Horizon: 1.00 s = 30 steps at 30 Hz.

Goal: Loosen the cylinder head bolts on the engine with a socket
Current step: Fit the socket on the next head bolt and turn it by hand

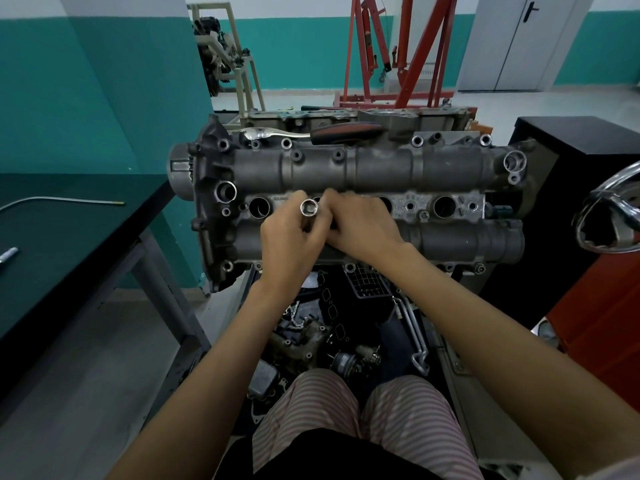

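So you had the socket (309, 208) pinched in your left hand (289, 242), open end tipped up toward your face, probably so you could check the size before committing. Your right hand (360, 228) was pressed right up against the left one, fingers curled down over the middle of the head (381, 168); I couldn't tell if it was gripping anything or just steadying things. Both hands sat together over the row of plug wells, between the two cam housings, which makes sense if the bolts you were after are down in that valley.

The ratchet (311, 132) was lying on the far edge of the engine, handle to the right, nobody touching it. Handy spot, one reach away once the socket's picked. So I'd call this the setup stage: no tool on a bolt yet, nothing loosened as far as I could see.

Off to your left, the bench (52, 244) had a thin bent rod (62, 201) on it.
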Motion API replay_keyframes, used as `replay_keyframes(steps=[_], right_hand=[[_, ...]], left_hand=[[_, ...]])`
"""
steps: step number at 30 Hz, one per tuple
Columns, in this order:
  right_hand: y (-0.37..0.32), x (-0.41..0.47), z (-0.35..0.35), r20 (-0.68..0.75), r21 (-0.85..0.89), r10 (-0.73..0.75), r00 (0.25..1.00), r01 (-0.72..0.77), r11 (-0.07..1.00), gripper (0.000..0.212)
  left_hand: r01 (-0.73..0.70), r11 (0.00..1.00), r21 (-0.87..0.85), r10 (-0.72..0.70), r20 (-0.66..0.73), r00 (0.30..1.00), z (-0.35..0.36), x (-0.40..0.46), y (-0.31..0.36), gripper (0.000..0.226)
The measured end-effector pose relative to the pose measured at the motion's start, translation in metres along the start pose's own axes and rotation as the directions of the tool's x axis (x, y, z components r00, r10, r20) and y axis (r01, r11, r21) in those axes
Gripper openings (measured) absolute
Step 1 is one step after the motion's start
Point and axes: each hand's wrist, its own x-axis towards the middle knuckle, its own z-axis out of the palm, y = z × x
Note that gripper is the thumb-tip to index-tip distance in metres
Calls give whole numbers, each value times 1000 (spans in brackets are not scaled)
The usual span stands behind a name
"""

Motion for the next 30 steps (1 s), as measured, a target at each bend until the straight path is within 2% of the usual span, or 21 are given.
replay_keyframes(steps=[4, 6, 9, 13, 15, 18, 22, 27, 30], right_hand=[[0, 1, 0, 13, -32, 3, 1000, -2, 999, 20], [2, 2, 3, 30, -54, -16, 999, 17, 998, 22], [2, 0, 2, 5, 29, -18, 1000, 18, 999, 30], [0, 0, 1, 1, 1, 14, 1000, -14, 1000, 37], [1, 1, 1, 10, -4, 10, 1000, -10, 1000, 27], [4, 3, 5, 60, -49, 2, 998, 1, 999, 20], [3, 1, 6, 19, -16, -17, 1000, 17, 1000, 28], [1, 0, 0, 9, 15, -3, 1000, 3, 1000, 26], [2, 2, 1, 51, -27, 10, 999, -9, 1000, 23]], left_hand=[[-15, 1000, 2, 15, -4, 1000, 0, 1, -2, 43], [-2, 999, -36, 3, 14, 1000, -1, -1, -2, 36], [11, 997, -75, -9, 28, 1000, 0, -2, -3, 28], [12, 1000, -13, -12, 2, 1000, 0, 2, -2, 41], [8, 1000, -10, -9, -7, 1000, 1, 2, -2, 46], [-13, 1000, 9, 13, 13, 1000, 0, 0, -1, 40], [-7, 1000, -21, 7, 10, 1000, 0, -1, -2, 28], [-32, 999, -37, 31, -29, 999, 1, 0, -2, 45], [-45, 999, -8, 45, -12, 999, 1, 0, -2, 42]])
